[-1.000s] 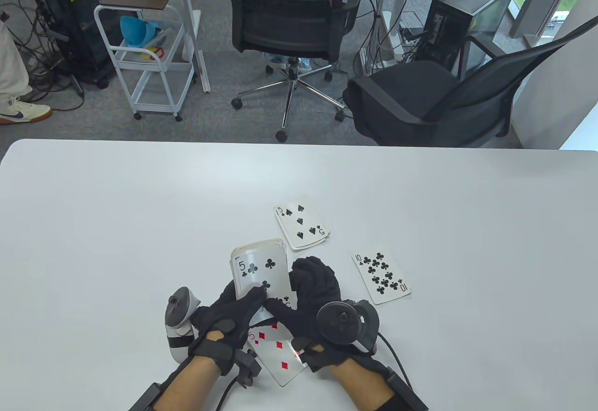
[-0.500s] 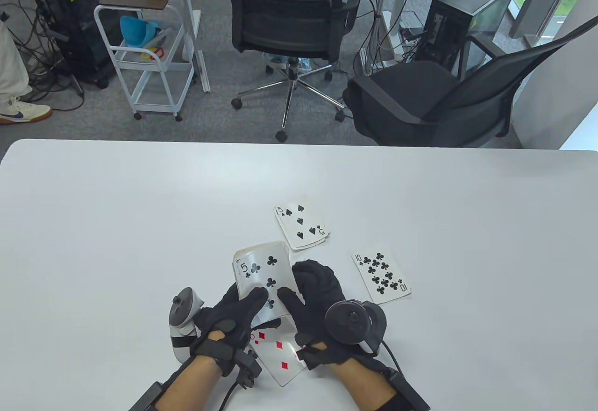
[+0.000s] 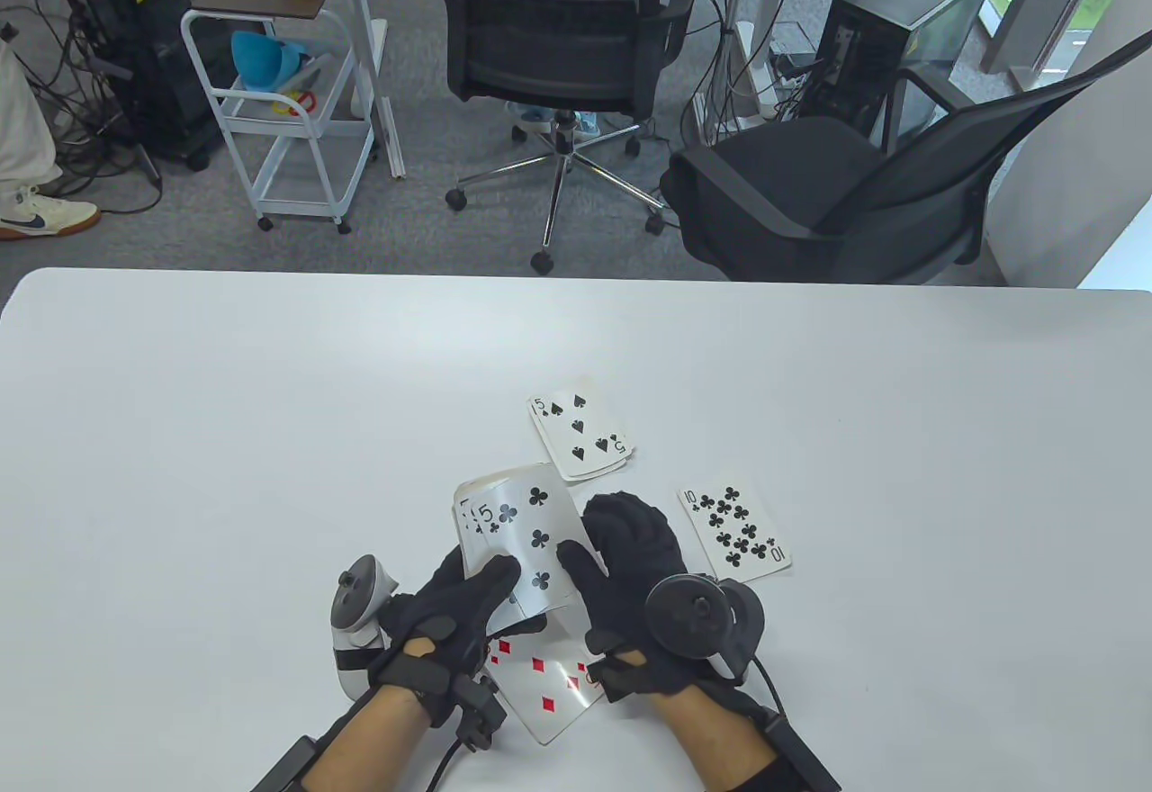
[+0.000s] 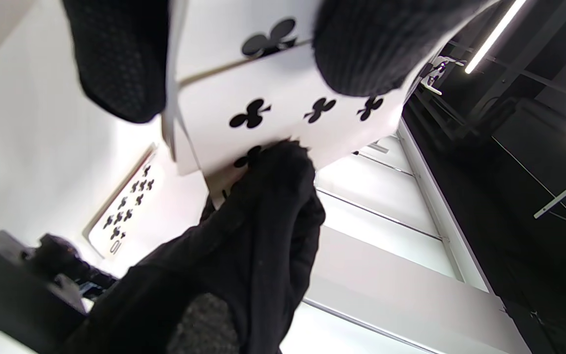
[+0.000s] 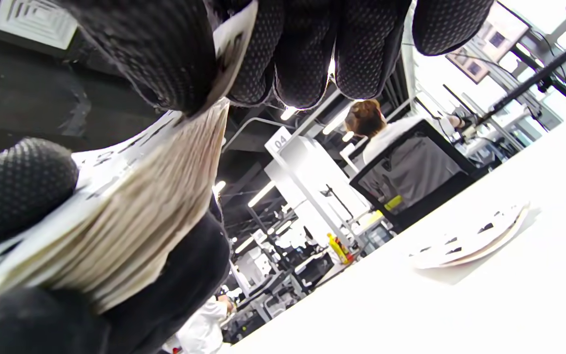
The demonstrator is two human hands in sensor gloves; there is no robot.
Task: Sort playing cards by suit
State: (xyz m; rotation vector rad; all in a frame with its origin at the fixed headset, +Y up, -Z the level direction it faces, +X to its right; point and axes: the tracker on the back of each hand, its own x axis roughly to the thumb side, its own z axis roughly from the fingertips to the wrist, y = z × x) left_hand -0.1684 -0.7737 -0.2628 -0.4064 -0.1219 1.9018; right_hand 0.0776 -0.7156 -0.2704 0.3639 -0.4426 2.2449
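My left hand [image 3: 468, 594] holds the face-up deck [image 3: 470, 533] just above the table, thumb on top. My right hand [image 3: 621, 549] pinches the top card, a five of clubs [image 3: 531, 540], which sticks out to the right of the deck. The left wrist view shows that five of clubs [image 4: 283, 123] under the right thumb [image 4: 268, 196]. From the right wrist, the deck's edge [image 5: 140, 211] fills the left side. On the table lie a spade pile topped by a five [image 3: 580, 436], a ten of clubs [image 3: 733, 533] and a diamond card [image 3: 540, 679] beneath my hands.
The white table [image 3: 225, 432] ends at a far edge, and two black office chairs [image 3: 567, 27] stand behind it. A white trolley [image 3: 288, 108] is at the back left. The spade pile [image 5: 469, 241] also lies flat in the right wrist view.
My right hand has drawn the five of clubs to the right, partly off the deck. The left hand and the deck have barely moved; the cards on the table lie as before.
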